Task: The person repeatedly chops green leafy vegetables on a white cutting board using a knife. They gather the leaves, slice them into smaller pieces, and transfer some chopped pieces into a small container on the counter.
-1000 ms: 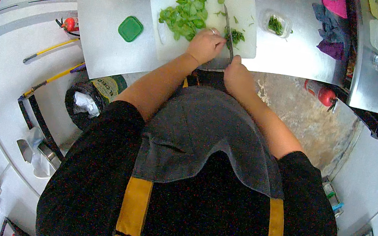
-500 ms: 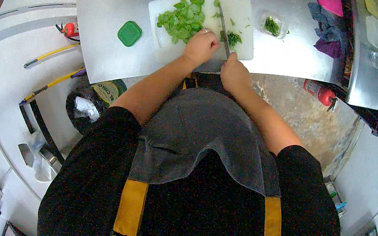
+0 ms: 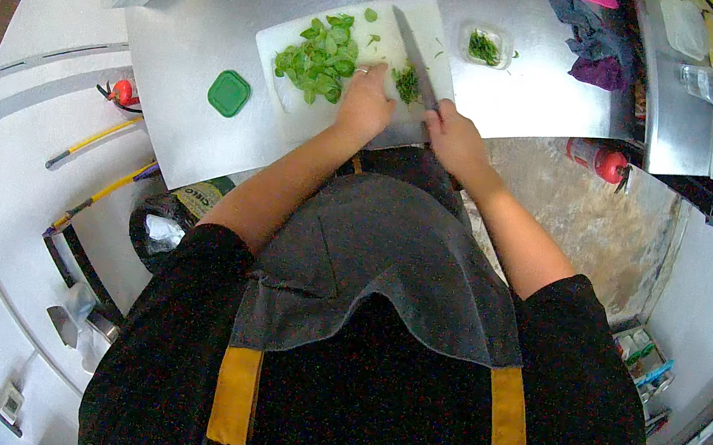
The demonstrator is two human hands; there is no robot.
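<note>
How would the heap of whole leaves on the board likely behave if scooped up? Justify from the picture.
The leaves look thin and broad, so they would probably bend and feel light. Heaped loosely on the white cutting board, with nothing visibly binding them, some would likely slip away.

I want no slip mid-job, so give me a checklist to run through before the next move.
1. Right hand gripping the knife: ok, by its handle.
2. Left hand clear of the knife: ok, a gap shows.
3. Chopped herbs all in one pile: not ok, scraps lie scattered on the cutting board.
4. Leaf pile apart from the knife: ok, on the board's left side.
5. Cutting board steady on the table: cannot tell, its underside is hidden.
</note>
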